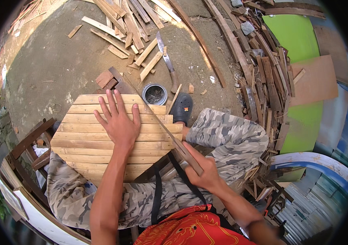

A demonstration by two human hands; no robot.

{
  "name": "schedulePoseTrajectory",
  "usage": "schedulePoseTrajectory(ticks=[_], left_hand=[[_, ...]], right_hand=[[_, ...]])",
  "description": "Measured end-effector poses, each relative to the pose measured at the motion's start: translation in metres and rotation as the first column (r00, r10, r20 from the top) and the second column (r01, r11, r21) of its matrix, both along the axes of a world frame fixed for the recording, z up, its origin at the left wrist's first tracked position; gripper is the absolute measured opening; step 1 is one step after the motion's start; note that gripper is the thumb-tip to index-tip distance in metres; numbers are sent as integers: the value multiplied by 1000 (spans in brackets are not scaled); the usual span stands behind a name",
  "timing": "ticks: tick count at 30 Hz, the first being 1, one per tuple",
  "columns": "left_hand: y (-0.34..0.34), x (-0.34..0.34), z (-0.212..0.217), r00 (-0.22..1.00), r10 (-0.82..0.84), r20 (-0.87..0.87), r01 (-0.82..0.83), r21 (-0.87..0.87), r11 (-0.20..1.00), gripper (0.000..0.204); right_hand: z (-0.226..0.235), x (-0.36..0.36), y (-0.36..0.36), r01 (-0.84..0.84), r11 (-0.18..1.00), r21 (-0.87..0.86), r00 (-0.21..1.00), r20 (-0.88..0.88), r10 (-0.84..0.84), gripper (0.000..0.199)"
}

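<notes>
A panel of pale wooden slats [80, 143], cut at an angle on its left corners and stepped along its right edge, lies across my lap. My left hand [120, 122] presses flat on it with fingers spread. A handsaw [166, 130], seen nearly edge-on, slants across the panel's right side, its far tip beyond the panel. My right hand [203, 169] is wrapped round the saw's near end, to the right of the panel. Its teeth are too thin to make out.
Past the panel stand an open can [165, 94] of nails and a large knife [166, 57] on the ground. Loose wood strips [131, 28] are scattered farther off. A scrap wood pile [270, 77] runs along the right. A dark wooden frame [29, 141] stands at the left.
</notes>
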State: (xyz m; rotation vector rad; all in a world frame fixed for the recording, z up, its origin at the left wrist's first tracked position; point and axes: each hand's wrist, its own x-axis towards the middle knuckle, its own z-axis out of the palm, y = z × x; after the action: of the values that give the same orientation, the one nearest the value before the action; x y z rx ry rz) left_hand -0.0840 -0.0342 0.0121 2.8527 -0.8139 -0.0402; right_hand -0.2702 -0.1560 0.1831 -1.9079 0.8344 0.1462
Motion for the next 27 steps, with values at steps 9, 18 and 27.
schedulePoseTrajectory(ticks=[9, 18, 27], left_hand=[[1, -3, 3, 1000, 9, -4, -9, -28, 1000, 73], [-2, 2, 7, 996, 28, -80, -22, 71, 997, 73], [2, -3, -1, 999, 43, -5, -43, -61, 997, 71]], right_hand=[[-20, -72, 29, 3, 999, -32, 996, 92, 0, 74], [-64, 28, -1, -36, 997, -69, 979, 197, 49, 67], [52, -109, 32, -62, 992, -110, 998, 14, 64, 66]])
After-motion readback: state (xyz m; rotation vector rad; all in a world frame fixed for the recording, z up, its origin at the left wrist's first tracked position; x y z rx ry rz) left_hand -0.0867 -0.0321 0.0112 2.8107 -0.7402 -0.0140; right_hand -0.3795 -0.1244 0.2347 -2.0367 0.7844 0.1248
